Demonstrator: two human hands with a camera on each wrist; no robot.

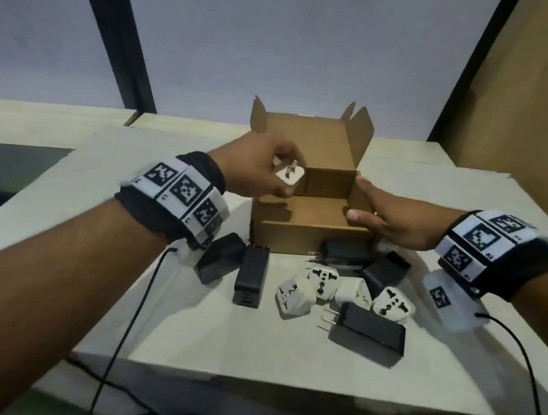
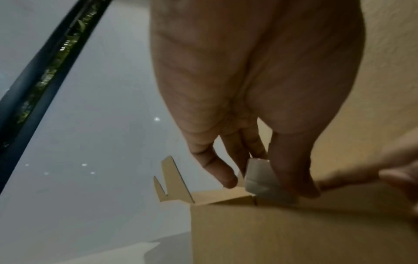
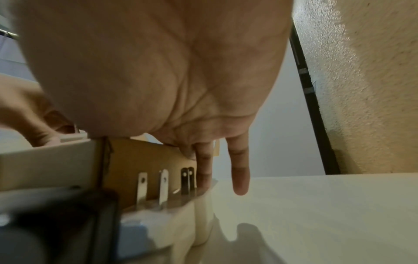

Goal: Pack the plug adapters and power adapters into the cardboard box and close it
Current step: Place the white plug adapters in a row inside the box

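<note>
My left hand (image 1: 260,167) pinches a white plug adapter (image 1: 289,177) between thumb and fingertips, prongs pointing up, over the left edge of the open cardboard box (image 1: 310,236) at frame center. In the left wrist view the adapter (image 2: 262,176) sits just above the box rim (image 2: 226,196). My right hand (image 1: 392,218) lies against the box's right wall, fingers nearly straight, thumb on the rim; it holds nothing. The box flaps stand up at the back. Below the box in the frame, on the white surface (image 1: 181,330), lie four white plug adapters (image 1: 322,278) clustered together and five black power adapters: two at lower left of the box (image 1: 250,275), two just in front of it (image 1: 385,272), one nearest me with prongs pointing left (image 1: 371,333).
</note>
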